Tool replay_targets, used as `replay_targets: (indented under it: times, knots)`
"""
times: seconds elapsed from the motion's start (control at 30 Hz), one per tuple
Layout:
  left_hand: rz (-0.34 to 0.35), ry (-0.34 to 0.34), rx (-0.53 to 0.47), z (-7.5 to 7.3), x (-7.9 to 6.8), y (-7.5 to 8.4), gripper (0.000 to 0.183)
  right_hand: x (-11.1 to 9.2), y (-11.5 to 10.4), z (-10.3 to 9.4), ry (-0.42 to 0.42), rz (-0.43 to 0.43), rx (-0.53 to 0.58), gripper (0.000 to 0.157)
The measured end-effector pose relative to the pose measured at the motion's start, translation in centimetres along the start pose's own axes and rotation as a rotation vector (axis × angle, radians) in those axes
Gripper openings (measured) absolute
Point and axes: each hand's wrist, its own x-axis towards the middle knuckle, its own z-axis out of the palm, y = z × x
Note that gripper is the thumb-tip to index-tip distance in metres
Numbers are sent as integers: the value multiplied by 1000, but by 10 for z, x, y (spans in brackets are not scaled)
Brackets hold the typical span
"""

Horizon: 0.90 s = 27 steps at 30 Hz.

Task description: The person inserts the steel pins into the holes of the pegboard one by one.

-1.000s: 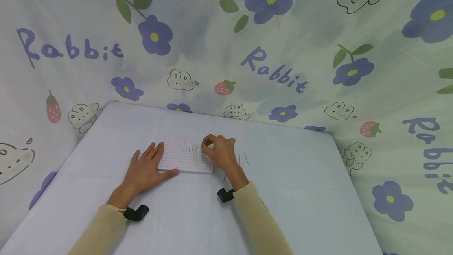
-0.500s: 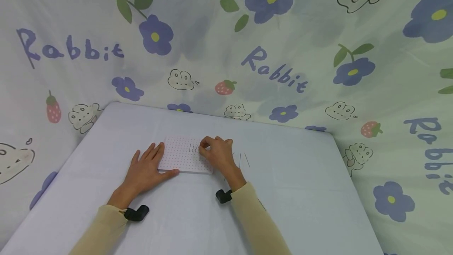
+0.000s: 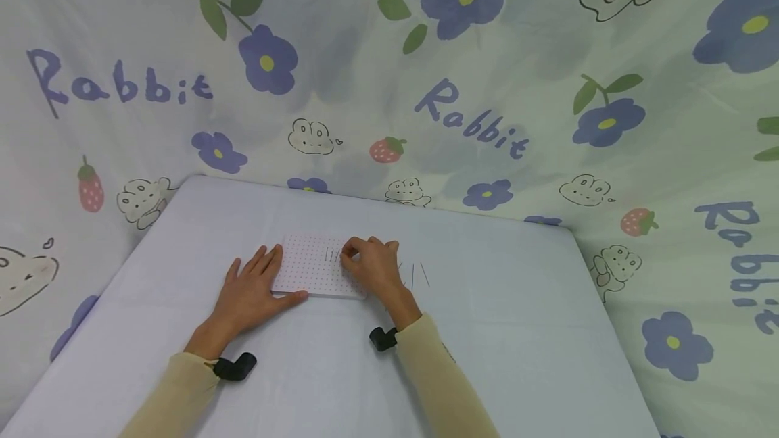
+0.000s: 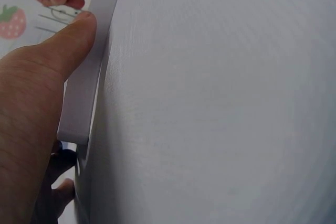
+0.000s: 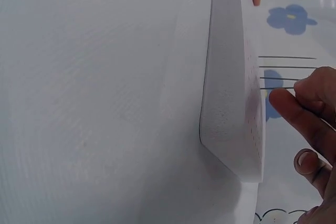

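A white block with a dotted grid point(image 3: 304, 276) lies on the table. Its right part is hidden behind my right hand point(image 3: 374, 265), which pinches a thin dark needle point(image 5: 286, 88) between thumb and forefinger; the needle's tip meets the block's face in the right wrist view. Beside it, a row of upright needles point(image 5: 289, 67) stands in the block, roughly parallel. My left hand point(image 3: 246, 296) rests at the block's left side with fingers straight and spread. In the left wrist view its thumb point(image 4: 79, 35) presses against the block's near side point(image 4: 84, 93).
Loose needles point(image 3: 413, 276) lie on the white table point(image 3: 517, 330) just right of my right hand, one partly hidden by it. A printed cloth point(image 3: 365, 86) with flowers and rabbits rises behind the table. Black cameras point(image 3: 234, 366) sit on both wrists.
My right hand has moved slightly left and down, closer to the row of standing needles, and now holds its needle at the row's end. My left hand and the block have stayed put.
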Motion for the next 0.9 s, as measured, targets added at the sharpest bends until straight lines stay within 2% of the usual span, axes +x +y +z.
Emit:
replay_targets:
  times: [0.27,0.43,0.67,0.9]
  knots:
    - [-3,-6,-1,-1,0,2,116,-2,1,0,-22,39,-55,12]
    - [-3,-7,4,-2,0,1,116,-5,6,-5,-48,57,-41,15]
    - [-5,-6,0,-1,0,1,117,-11,18,-19,-19,96,11,17]
    - [-8,-9,-4,1,0,0,117,-18,33,-24,-10,136,-8,18]
